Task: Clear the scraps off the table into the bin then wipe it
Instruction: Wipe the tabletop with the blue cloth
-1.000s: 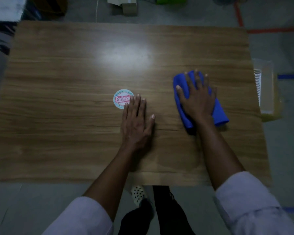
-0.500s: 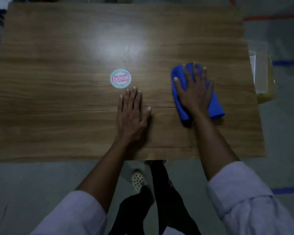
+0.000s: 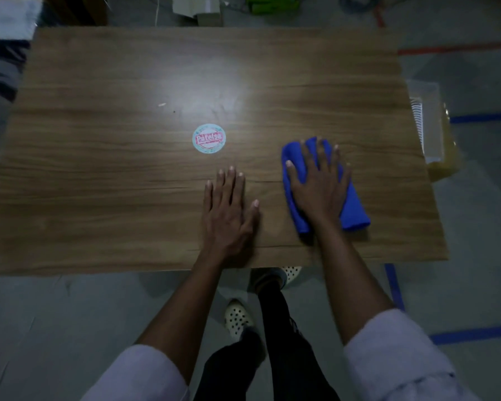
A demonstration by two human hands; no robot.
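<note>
The right hand point(image 3: 320, 188) lies flat, fingers spread, pressing the folded blue cloth point(image 3: 353, 209); the left hand point(image 3: 229, 209) lies flat beside it on the brown wooden table point(image 3: 99, 183).

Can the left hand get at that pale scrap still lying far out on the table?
Probably yes. The left hand lies flat and free; nothing lies between it and the pale scrap, and the round sticker sits off to the right of that path. It would need a forward lean.
</note>
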